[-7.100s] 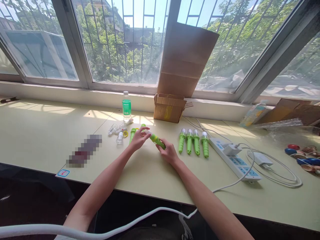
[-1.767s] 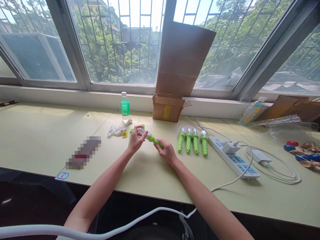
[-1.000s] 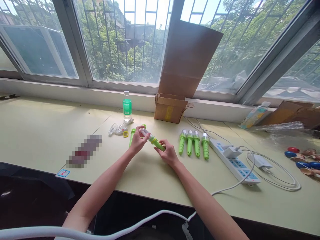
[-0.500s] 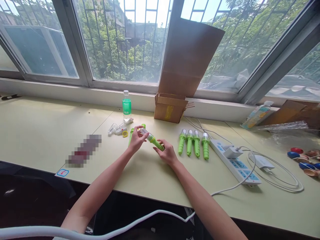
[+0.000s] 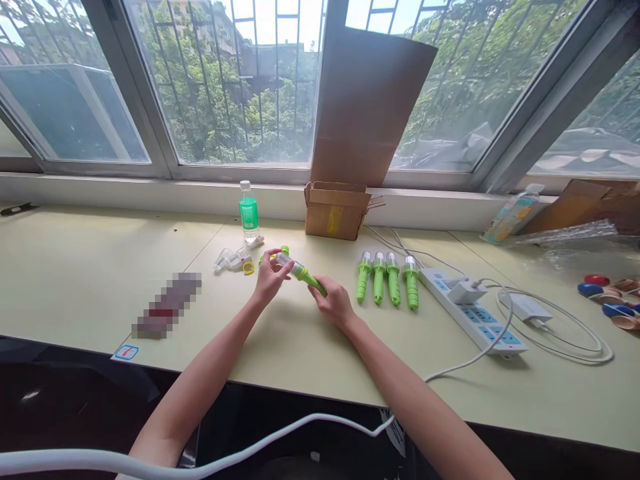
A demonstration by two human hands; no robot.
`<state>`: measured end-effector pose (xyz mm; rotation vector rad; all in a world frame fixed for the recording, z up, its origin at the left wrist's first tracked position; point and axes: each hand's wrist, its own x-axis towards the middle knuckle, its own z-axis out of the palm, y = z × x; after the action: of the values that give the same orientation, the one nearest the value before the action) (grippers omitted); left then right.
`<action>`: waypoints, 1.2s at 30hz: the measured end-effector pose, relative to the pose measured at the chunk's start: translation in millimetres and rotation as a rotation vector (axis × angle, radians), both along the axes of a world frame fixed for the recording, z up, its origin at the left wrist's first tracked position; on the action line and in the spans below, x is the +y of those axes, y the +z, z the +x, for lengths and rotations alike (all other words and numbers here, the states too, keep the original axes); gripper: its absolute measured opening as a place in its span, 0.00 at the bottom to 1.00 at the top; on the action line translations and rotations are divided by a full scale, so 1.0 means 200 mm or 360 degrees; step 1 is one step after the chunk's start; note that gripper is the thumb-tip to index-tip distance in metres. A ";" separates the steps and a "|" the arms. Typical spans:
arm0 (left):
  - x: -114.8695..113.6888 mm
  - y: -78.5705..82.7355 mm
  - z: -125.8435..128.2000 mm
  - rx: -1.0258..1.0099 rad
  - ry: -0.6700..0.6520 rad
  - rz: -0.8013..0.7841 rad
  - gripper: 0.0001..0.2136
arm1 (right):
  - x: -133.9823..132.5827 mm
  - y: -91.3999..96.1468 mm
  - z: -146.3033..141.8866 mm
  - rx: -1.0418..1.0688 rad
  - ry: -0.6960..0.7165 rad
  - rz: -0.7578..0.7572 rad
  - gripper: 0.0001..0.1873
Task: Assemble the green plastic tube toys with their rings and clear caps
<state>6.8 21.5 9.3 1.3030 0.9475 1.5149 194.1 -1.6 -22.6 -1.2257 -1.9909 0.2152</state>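
Between my hands is a green stick with a clear ribbed cap (image 5: 299,270), shaped like a small torch; its exact kind is unclear. My left hand (image 5: 271,277) grips the clear cap end with thumb and fingers. My right hand (image 5: 334,301) is wrapped around the green handle at the lower end. Behind my left hand lie other green parts (image 5: 285,250), partly hidden by it. To the left are clear plastic caps (image 5: 227,259) and a yellow ring (image 5: 248,267). Right of my hands, several like green sticks (image 5: 379,280) lie in a row.
A bottle with a green label (image 5: 249,212) and a cardboard box (image 5: 333,212) stand near the window. At right lie a white power strip (image 5: 475,317) with cables, another bottle (image 5: 513,213) and red and blue round things (image 5: 595,285). A blurred-out object (image 5: 167,307) is at left.
The whole view has shifted slightly. My right hand has closed more fully around the handle. My left hand still holds the clear cap end.
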 end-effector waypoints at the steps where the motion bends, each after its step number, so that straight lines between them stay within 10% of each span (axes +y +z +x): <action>1: 0.00 0.00 0.00 0.0002 -0.0002 -0.0003 0.25 | 0.00 0.00 0.00 -0.0006 -0.0006 -0.0001 0.13; 36: 0.02 0.00 0.00 -0.0001 -0.0098 -0.0034 0.23 | 0.00 0.04 0.03 0.0176 0.0091 -0.0317 0.14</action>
<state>6.7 24.6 9.3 1.3053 0.9127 1.4543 200.4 -2.2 -15.2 -1.2526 -1.9452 0.5097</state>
